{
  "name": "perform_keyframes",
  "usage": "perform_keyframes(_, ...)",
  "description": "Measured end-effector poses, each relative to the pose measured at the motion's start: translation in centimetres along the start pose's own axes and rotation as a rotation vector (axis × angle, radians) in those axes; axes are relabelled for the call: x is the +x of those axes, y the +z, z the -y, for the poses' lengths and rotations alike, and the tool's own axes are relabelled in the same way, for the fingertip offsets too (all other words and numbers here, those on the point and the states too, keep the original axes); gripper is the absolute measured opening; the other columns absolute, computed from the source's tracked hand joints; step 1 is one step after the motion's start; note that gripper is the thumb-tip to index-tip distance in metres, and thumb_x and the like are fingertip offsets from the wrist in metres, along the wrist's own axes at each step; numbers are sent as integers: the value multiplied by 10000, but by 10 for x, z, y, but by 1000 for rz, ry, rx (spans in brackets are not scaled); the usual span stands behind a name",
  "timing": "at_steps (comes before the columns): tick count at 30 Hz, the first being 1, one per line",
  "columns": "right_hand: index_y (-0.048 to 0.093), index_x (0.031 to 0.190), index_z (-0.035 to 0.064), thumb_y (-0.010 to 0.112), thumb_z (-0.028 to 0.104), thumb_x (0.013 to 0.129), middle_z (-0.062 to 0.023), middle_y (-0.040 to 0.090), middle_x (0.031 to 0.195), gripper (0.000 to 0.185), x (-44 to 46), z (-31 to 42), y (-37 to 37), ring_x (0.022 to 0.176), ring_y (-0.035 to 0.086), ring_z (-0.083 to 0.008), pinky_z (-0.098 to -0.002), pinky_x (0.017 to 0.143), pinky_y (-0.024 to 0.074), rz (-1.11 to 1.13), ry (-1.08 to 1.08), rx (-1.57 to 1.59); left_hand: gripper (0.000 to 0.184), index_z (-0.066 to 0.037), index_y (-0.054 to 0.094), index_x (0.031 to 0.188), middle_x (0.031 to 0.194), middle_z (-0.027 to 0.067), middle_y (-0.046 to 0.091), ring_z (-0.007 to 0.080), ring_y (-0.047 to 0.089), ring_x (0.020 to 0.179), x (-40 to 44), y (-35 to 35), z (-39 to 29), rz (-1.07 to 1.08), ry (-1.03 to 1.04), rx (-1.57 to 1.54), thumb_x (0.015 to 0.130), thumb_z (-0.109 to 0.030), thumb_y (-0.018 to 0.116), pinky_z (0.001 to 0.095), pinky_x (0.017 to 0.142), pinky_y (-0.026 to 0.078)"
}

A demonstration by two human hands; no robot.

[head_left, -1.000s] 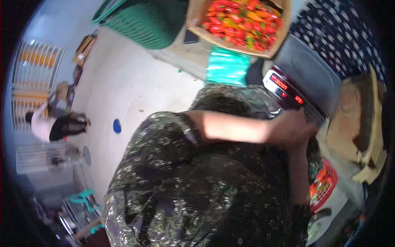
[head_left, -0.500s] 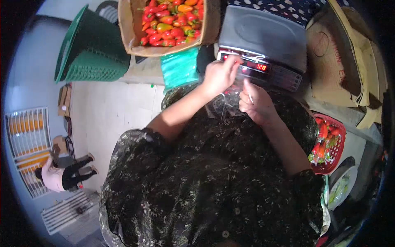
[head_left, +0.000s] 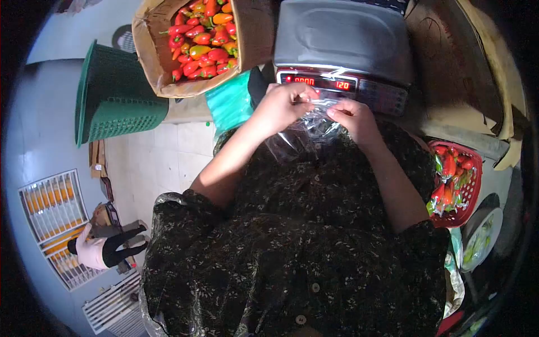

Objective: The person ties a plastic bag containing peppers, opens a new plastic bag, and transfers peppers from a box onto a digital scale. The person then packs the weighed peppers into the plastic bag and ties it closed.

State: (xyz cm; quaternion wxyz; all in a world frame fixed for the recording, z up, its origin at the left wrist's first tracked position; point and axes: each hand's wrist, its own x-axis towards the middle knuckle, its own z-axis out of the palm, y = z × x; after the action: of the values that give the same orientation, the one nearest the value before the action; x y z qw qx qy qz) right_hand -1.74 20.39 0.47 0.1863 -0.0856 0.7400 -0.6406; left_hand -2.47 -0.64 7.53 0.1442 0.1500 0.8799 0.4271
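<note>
While both hands work close together just below the scale's display, the left hand (head_left: 281, 109) pinches the top edge of a clear plastic bag (head_left: 324, 124) between thumb and fingers, and the right hand (head_left: 357, 119) grips the same edge from the other side with thumb and forefinger. The bag hangs crumpled from between them, in front of the patterned dark shirt (head_left: 281, 241). Just beyond the hands stands a weighing scale (head_left: 342, 39), its red digits lit and its broad grey platform farther out.

Left of and beyond the left hand, a cardboard box (head_left: 149, 53) holds many red, orange and yellowish peppers (head_left: 206, 42); nearer that hand lies a sheet of shiny teal plastic (head_left: 229, 105). Well to the left, a green basket (head_left: 126, 119) tilts. To the right of the right hand and nearer the body, a red basket (head_left: 470, 194) holds peppers in clear wrapping (head_left: 449, 174), with a white plate (head_left: 496, 233) of green vegetables beside it. Another carton (head_left: 449, 73) stands right of the scale. Far left, a person in a pink top (head_left: 91, 250) bends forward.
</note>
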Motion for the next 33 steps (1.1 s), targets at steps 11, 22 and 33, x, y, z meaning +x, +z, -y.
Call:
perform_keyframes(11,651,811,4,627,295,853,-46,636,705,295,4,1,-5,660,566,-109,-271,638,443,-71,47,159,119,-11,653,869,650,47,592,104,533,613,3,6,8,-31,-40,-15,862,-129,641,283,587,433)
perform_keyframes(22,633,843,18,547,238,920,31,527,685,248,-1,11,-5,624,443,-58,-227,594,362,-24,193,245,216,0,615,780,633,22,557,75,490,623,-2,10,3,-118,15,-75,884,-189,630,264,588,417)
perform_keyframes(33,647,911,3,602,268,860,-22,614,746,274,-1,5,-4,682,547,-106,-263,637,444,-91,139,263,250,-15,620,742,580,6,531,69,444,562,-9,9,-3,-108,-110,71,890,-217,622,278,519,368)
